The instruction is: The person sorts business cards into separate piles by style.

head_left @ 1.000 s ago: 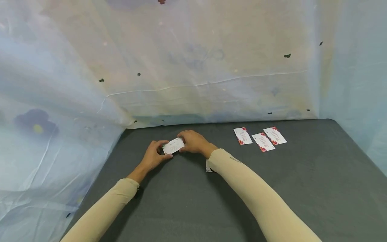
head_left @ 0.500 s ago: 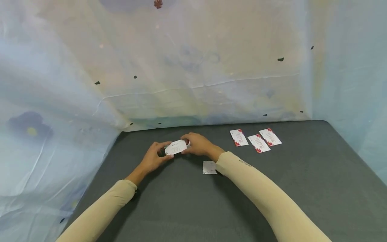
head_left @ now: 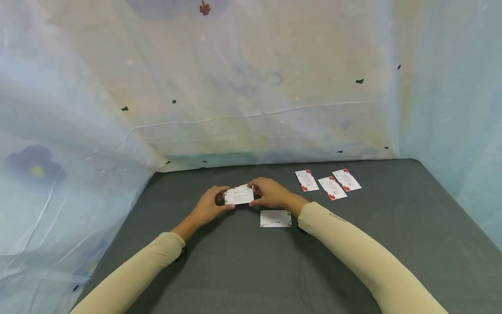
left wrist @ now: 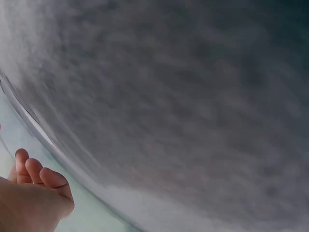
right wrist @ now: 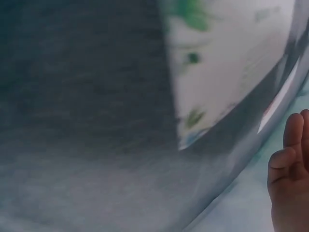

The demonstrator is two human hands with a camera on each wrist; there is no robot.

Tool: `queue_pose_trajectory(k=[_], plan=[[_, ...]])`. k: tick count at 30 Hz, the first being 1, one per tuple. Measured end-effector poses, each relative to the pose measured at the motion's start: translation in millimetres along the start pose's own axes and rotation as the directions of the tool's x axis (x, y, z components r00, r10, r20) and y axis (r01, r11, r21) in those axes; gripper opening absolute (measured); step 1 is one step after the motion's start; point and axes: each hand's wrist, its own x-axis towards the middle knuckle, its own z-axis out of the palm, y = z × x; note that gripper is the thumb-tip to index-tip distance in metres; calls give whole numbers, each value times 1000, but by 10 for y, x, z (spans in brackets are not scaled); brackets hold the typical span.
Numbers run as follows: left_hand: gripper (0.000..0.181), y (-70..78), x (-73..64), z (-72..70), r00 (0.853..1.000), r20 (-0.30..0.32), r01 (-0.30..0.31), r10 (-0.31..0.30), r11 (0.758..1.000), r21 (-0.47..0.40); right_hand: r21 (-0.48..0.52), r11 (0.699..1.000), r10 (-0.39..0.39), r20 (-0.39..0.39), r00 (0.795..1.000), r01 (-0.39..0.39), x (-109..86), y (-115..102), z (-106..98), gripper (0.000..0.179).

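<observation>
In the head view, a white business card (head_left: 239,197) with printed text and leafy corners is held between both hands. My left hand (head_left: 206,206) grips its left edge with thumb and fingers. The right hand (head_left: 273,193) pinches the opposite edge. A bit of red shows along the card's upper border. Just below the right wrist lies another white card (head_left: 276,219) with green leaf corners, flat on the dark table (head_left: 235,270). Its leaf print fills part of the right wrist view. The left wrist view shows only curled fingers (left wrist: 54,180) beyond the dark cloth, the card hidden there.
Toward the back right lie a red-flowered white card (head_left: 306,180), a second such card (head_left: 332,188) and a third (head_left: 347,179), the latter two nearly touching. A pale floral curtain (head_left: 251,87) hangs behind the table's far edge and along the sides.
Both hands have brought the held card rightward and levelled it. The right forearm has shifted right, uncovering the leaf-cornered card on the table. The view has turned slightly.
</observation>
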Motion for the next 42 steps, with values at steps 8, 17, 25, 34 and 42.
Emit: queue_pose_trajectory(k=[8,17,25,34,42], plan=[[66,161,68,109,1000,14,-20,20,1000,-20,-6,1000,-13,2,1000,13,-202,108,-67,59],[63,326,99,251,998,43,-40,41,999,-25,32,998,-59,17,998,59,-447,276,-103,56],[64,473,135,356,993,65,-96,97,995,-25,33,997,-74,-3,997,74,-687,395,-131,58],[66,565,192,440,981,102,-165,165,986,-8,48,995,-84,-18,996,84,-888,496,-185,57],[63,671,162,498,975,128,-176,182,983,-54,43,995,-88,-36,995,89,-1040,594,-162,54]])
